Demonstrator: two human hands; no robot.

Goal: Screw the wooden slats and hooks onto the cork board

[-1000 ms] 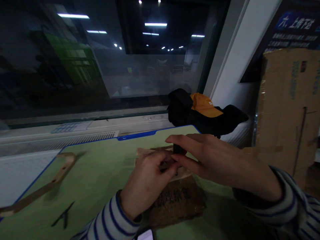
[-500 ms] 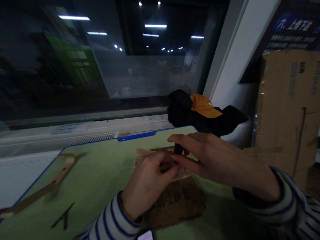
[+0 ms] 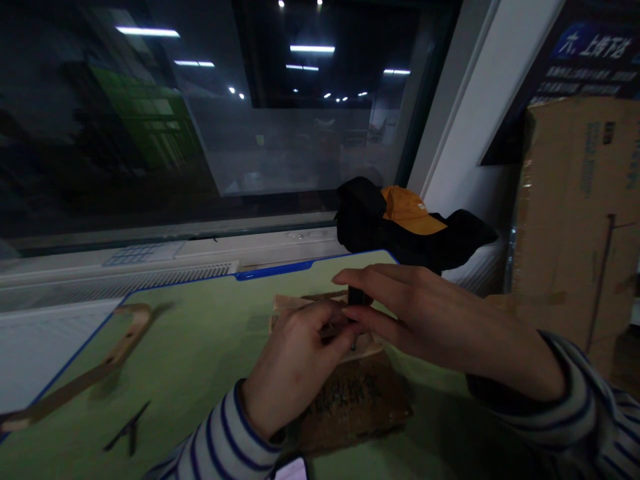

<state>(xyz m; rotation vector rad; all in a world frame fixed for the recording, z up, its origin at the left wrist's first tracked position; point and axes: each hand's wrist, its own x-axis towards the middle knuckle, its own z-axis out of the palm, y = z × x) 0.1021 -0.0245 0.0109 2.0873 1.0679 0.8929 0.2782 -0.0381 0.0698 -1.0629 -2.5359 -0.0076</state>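
My right hand (image 3: 395, 307) pinches an upright black tool (image 3: 356, 297) like a short handle between thumb and fingers. A thin metal tip (image 3: 353, 345) shows below the fingers, and I cannot tell whether it belongs to that tool. Against it, my left hand (image 3: 300, 340) is closed, thumb and forefinger together; what they grip is hidden. Under both hands lies a pale wooden piece (image 3: 287, 303), mostly covered. Nearer to me, a brown cardboard piece (image 3: 357, 400) with black handwriting lies on the green table (image 3: 210, 360).
Left on the table are a curved wooden strip (image 3: 117, 350) with holes and a small dark forked piece (image 3: 129, 430). A phone (image 3: 293, 470) pokes in at the bottom edge. Behind are an orange cap (image 3: 410, 212) on black cloth (image 3: 390, 241), and a large cardboard box (image 3: 575, 220) stands right.
Both hands stay almost in place, around the same black tool. The thin metal tip now shows below the fingers. The view has shifted very slightly.
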